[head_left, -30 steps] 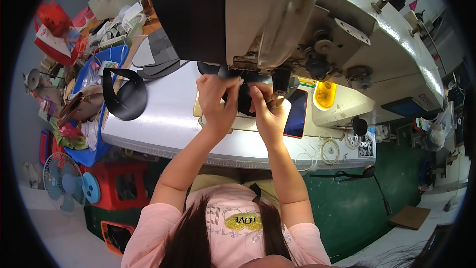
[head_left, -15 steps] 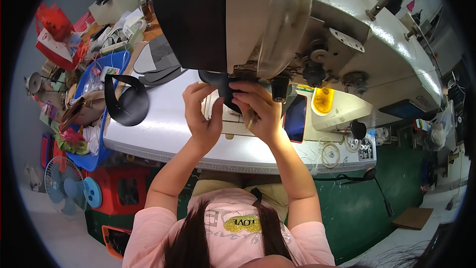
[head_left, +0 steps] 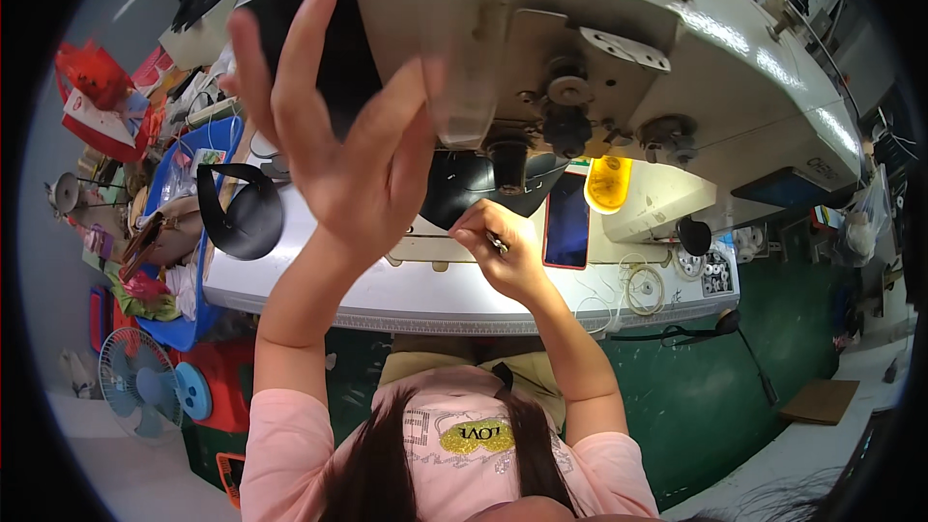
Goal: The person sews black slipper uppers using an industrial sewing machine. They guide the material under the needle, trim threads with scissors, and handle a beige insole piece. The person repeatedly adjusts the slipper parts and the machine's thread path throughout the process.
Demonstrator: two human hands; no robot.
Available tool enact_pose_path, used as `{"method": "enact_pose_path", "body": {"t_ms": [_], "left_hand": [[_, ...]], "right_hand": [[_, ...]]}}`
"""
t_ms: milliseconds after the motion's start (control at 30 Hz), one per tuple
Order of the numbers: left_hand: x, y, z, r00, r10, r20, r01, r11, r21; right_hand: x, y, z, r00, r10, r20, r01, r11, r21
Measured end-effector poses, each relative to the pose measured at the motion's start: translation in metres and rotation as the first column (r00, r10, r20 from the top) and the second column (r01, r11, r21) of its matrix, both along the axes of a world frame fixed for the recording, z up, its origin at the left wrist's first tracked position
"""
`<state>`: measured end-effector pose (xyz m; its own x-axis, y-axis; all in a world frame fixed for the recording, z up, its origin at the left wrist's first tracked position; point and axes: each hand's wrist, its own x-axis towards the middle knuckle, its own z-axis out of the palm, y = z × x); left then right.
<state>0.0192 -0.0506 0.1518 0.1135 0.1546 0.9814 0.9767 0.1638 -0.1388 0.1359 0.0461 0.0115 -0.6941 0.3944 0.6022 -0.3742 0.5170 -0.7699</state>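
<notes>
Under the machine (head_left: 715, 101), black piece (head_left: 456, 184), long axis left-right (roughly)

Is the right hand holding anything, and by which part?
Unclear: the right hand meets the near edge of the smooth black sheet; a small shiny item shows there.

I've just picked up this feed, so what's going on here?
A person works bare-handed at a sewing machine. The left hand is raised in front of it; whether it touches anything is unclear. The right hand, gripping a small metallic object, is at the near edge of a black piece under the machine. A second black piece lies farther left.
</notes>
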Motion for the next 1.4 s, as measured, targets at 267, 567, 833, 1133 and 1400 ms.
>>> {"method": "enact_pose_path", "body": {"t_ms": [267, 567, 833, 1133, 1400], "left_hand": [[-0.007, 0.015, 0.016, 0.976, -0.214, -0.035, 0.215, 0.977, 0.015], [-0.005, 0.013, 0.017, 0.987, -0.155, -0.045, 0.152, 0.986, -0.065], [0.005, 0.004, -0.011, 0.972, -0.174, 0.156, 0.173, 0.985, 0.022], [0.005, 0.006, -0.031, 0.990, -0.050, 0.135, 0.056, 0.997, -0.043], [0.016, 0.023, -0.055, 0.959, -0.142, 0.246, 0.115, 0.986, 0.122]], "right_hand": [[-0.004, 0.002, -0.003, 0.999, 0.039, -0.036, -0.040, 0.999, -0.015], [-0.004, 0.001, -0.002, 0.999, 0.030, -0.032, -0.031, 0.999, -0.038], [0.002, 0.006, -0.001, 0.999, -0.004, -0.041, 0.004, 1.000, -0.009], [0.012, 0.016, 0.001, 0.996, -0.079, -0.049, 0.082, 0.996, 0.046], [0.014, 0.020, 0.004, 0.994, -0.098, -0.040, 0.099, 0.995, 0.019]]}}
